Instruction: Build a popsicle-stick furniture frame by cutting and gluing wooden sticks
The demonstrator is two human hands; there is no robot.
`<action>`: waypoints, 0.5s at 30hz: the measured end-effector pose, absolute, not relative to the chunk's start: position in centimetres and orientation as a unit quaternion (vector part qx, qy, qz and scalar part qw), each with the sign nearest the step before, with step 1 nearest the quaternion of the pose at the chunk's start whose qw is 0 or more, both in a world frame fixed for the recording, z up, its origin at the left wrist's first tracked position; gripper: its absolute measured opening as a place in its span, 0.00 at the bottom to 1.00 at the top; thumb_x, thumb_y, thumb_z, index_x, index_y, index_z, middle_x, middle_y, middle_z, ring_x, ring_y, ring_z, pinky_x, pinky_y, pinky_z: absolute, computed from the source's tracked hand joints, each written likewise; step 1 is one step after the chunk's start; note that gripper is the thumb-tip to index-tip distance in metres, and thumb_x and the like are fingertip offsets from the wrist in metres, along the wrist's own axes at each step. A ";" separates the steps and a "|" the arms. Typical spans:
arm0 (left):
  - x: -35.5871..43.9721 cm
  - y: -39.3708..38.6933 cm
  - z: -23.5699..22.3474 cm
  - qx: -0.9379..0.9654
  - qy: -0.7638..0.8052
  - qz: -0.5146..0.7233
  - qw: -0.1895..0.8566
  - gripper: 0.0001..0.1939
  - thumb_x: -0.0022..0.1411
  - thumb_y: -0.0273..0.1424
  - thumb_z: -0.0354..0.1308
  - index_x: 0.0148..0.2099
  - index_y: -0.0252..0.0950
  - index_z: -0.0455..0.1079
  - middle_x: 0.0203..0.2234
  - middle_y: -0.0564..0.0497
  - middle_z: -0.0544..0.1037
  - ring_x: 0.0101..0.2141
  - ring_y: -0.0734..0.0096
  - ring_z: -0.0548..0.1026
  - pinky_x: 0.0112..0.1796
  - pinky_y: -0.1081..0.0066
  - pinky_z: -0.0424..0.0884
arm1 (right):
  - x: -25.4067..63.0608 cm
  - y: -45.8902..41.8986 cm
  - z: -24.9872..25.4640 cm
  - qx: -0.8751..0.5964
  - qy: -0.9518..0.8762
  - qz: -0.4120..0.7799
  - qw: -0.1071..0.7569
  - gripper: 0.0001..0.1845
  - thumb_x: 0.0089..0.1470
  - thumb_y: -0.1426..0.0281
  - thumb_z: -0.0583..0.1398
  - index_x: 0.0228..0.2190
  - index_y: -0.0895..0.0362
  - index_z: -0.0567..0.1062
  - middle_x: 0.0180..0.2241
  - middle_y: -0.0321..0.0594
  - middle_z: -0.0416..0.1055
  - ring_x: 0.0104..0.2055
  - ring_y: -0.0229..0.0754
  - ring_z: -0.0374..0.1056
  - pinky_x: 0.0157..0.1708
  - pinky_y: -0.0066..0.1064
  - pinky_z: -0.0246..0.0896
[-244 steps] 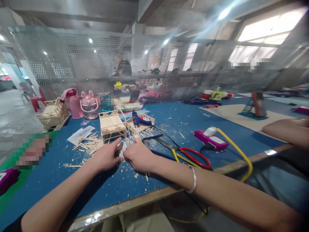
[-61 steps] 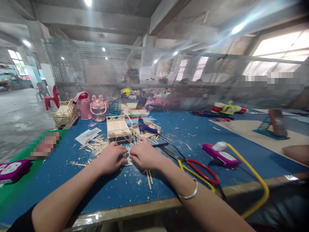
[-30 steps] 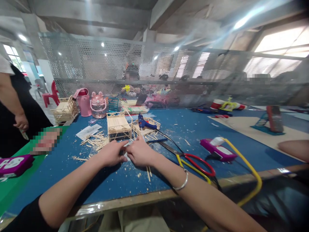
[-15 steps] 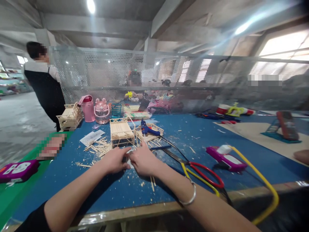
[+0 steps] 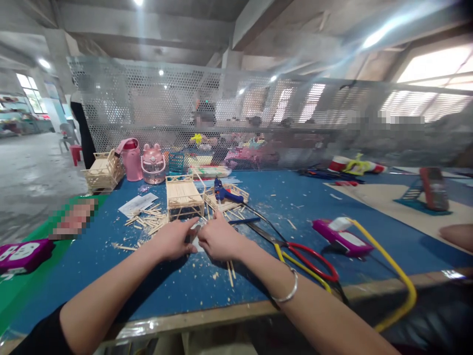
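My left hand (image 5: 175,240) is low over the table with its fingers bent, the index fingertip and thumb close to my right hand. My right hand (image 5: 221,237) has its fingers curled in, the index finger pointing forward. What either hand pinches is too small or hidden to name. Between them a piece of white paper (image 5: 200,244) shows on the table. Just beyond stands a small bed-like frame of wooden sticks (image 5: 185,195). A blue glue gun (image 5: 227,192) rests on a stick-built tray (image 5: 240,193) to its right.
Loose sticks (image 5: 148,222) lie left of the frame. Red-handled scissors (image 5: 310,261) lie beside my right forearm, near a purple device (image 5: 342,239) and a yellow tube (image 5: 391,259). Pink bottles (image 5: 153,165) and another stick model (image 5: 103,170) stand at the back left, before a perforated screen (image 5: 177,108).
The view has shifted slightly. The person at the far left has moved behind the perforated screen. My hands keep nearly the same pose over the paper.
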State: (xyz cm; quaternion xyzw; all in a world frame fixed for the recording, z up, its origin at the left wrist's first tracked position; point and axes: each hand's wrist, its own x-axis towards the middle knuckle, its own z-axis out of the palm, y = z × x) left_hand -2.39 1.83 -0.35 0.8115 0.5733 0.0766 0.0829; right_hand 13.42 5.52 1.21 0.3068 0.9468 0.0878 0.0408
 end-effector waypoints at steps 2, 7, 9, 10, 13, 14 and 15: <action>-2.4 1.9 -0.4 0.811 0.573 0.077 0.088 0.41 0.51 0.39 0.59 0.63 0.34 0.47 0.51 0.39 0.70 0.50 0.51 0.68 0.45 0.61 0.65 | 13.4 5.5 1.0 0.316 0.943 0.096 0.027 0.14 0.52 0.71 0.50 0.29 0.56 0.76 0.29 0.44 0.76 0.33 0.45 0.68 0.39 0.40 0.42; -2.4 1.7 -0.2 0.810 0.577 0.067 0.085 0.41 0.51 0.39 0.59 0.64 0.34 0.47 0.49 0.40 0.72 0.49 0.50 0.69 0.44 0.61 0.65 | 13.2 5.4 0.7 0.297 0.949 0.106 0.013 0.11 0.50 0.72 0.53 0.31 0.57 0.75 0.32 0.43 0.75 0.36 0.46 0.68 0.39 0.39 0.42; -2.3 1.6 -0.1 0.813 0.573 0.065 0.083 0.41 0.51 0.39 0.58 0.63 0.33 0.47 0.50 0.40 0.71 0.49 0.50 0.69 0.45 0.61 0.65 | 13.2 5.3 0.8 0.299 0.949 0.101 0.016 0.12 0.51 0.72 0.52 0.32 0.56 0.75 0.32 0.44 0.75 0.36 0.45 0.67 0.39 0.38 0.42; -2.2 1.6 0.0 0.813 0.574 0.063 0.080 0.41 0.52 0.39 0.58 0.63 0.33 0.47 0.50 0.40 0.71 0.50 0.50 0.69 0.45 0.61 0.65 | 13.2 5.2 0.8 0.305 0.947 0.101 0.015 0.12 0.52 0.72 0.52 0.33 0.56 0.75 0.32 0.44 0.75 0.36 0.45 0.67 0.38 0.38 0.42; -2.1 1.6 0.0 0.807 0.583 0.060 0.074 0.40 0.52 0.39 0.58 0.64 0.33 0.47 0.50 0.39 0.71 0.49 0.50 0.69 0.44 0.61 0.65 | 13.3 5.1 0.9 0.301 0.948 0.100 0.021 0.12 0.52 0.72 0.51 0.31 0.57 0.75 0.33 0.45 0.75 0.37 0.45 0.67 0.38 0.38 0.41; -2.1 1.6 0.0 0.806 0.584 0.060 0.076 0.41 0.52 0.39 0.58 0.64 0.33 0.47 0.50 0.39 0.71 0.49 0.50 0.69 0.44 0.61 0.65 | 13.3 5.1 0.9 0.289 0.952 0.097 0.025 0.11 0.52 0.72 0.52 0.30 0.57 0.75 0.33 0.45 0.75 0.37 0.45 0.67 0.38 0.38 0.41; -2.1 1.7 -0.1 0.807 0.582 0.061 0.078 0.41 0.52 0.39 0.58 0.64 0.33 0.47 0.50 0.40 0.71 0.49 0.50 0.69 0.44 0.61 0.65 | 13.3 5.1 0.9 0.279 0.955 0.093 0.027 0.11 0.52 0.72 0.52 0.30 0.57 0.75 0.33 0.44 0.75 0.37 0.45 0.67 0.39 0.38 0.41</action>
